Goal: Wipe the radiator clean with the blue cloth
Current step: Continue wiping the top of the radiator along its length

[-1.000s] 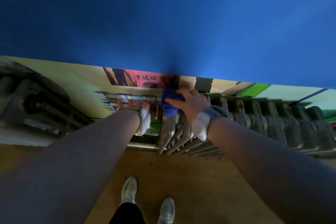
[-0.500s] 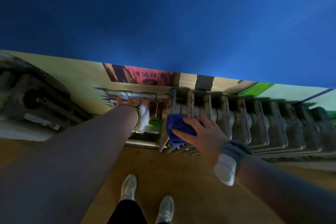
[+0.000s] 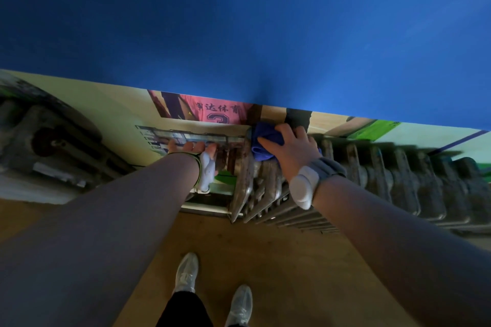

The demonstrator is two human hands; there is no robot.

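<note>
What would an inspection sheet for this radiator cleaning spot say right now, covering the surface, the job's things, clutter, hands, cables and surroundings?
Surface: wooden floor, bare boards in front of the radiator.
Job's things: radiator, ribbed, grimy and stained along its sections; blue cloth bunched on top of its left end.
Clutter: nothing seen.
Hands: right hand presses down on the cloth with fingers spread over it; left hand braced flat against the wall, holding nothing.
Cables: nothing seen.
Surroundings: blue wall above; printed poster behind the radiator; person's light shoes on the floor; a second dark radiator at far left, blurred.
</note>
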